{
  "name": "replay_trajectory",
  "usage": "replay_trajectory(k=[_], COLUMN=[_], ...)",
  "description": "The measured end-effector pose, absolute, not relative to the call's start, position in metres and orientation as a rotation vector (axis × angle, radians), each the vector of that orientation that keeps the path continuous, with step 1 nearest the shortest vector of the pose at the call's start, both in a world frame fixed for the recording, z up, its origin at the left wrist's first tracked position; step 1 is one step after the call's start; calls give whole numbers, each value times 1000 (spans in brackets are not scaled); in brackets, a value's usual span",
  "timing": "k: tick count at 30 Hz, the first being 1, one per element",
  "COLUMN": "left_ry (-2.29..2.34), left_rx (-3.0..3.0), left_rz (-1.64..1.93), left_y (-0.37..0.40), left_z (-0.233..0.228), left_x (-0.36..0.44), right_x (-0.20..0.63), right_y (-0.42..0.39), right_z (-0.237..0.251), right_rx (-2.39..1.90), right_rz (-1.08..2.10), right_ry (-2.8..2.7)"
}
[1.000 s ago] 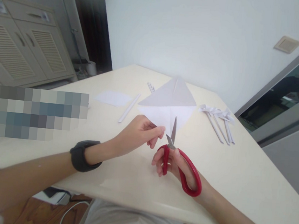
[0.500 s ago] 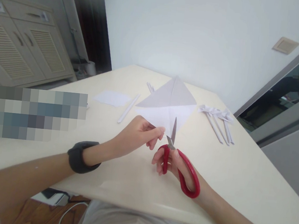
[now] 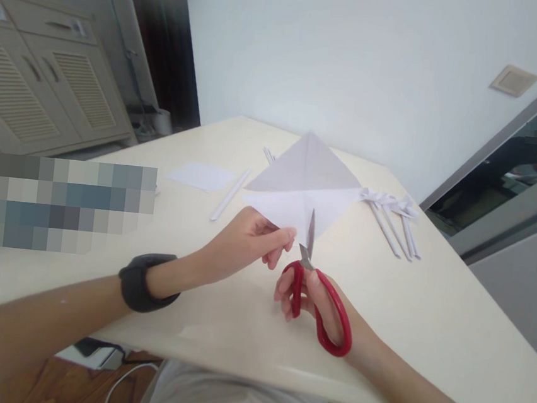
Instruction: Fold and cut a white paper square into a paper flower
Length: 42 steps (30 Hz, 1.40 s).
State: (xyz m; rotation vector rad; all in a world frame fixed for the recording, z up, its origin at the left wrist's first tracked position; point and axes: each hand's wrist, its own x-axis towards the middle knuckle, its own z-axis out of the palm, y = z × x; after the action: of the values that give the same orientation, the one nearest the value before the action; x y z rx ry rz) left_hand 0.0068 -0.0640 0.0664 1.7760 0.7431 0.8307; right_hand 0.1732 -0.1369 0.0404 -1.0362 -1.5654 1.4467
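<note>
My left hand (image 3: 265, 238) pinches the near corner of a creased white sheet of paper (image 3: 296, 205) between thumb and fingers. The sheet stands out away from me, with its far half shaded grey above a fold line. In my right hand (image 3: 309, 297) is a pair of red-handled scissors (image 3: 341, 322), the thumb through one loop and fingers through the other. Its blades are partly apart, pointing away from me, right at the paper's near corner beside my left fingertips. Whether the blades have cut into the paper I cannot tell.
Rolled paper sticks with crumpled paper ends (image 3: 392, 223) lie at the right. A single paper roll (image 3: 231, 195) and a flat paper piece (image 3: 199, 176) lie left of the sheet, with several thin rolls (image 3: 269, 156) behind. A person (image 3: 504, 164) shows through the opening at far right.
The paper's far part has spread a little wider and its right corner has shifted right. The scissors' handles have drawn slightly closer together. My left hand has hardly moved.
</note>
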Motion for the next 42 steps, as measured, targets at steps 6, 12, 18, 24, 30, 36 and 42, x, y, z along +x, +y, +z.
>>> replay_trajectory(k=[6,12,18,24,30,36,42], left_ry=[736,731,723,731,758,755,737], left_rx=[1777,1771,1752,1753,1785,1811,1796], left_rz=[819,794,794,793,749,730,734], left_y=[-63,-62,-63,-63,-65,-65,-65], left_z=[65,63,63,63,64,64,64], left_x=[6,7,7,7,6,6,7], right_x=[174,175,173,173,174,175,174], right_y=[-133,-138,-136,-138,-138,-139,-137], right_z=[28,32,31,41,39,37,33], right_rx=[-951,-950,-958,-987,-1010,-997,-972], right_rz=[1510,1469,1421,1451,1450,1434,1447], right_ry=[-1514,-1494,-1538,-1573,-1548,-1538,-1560])
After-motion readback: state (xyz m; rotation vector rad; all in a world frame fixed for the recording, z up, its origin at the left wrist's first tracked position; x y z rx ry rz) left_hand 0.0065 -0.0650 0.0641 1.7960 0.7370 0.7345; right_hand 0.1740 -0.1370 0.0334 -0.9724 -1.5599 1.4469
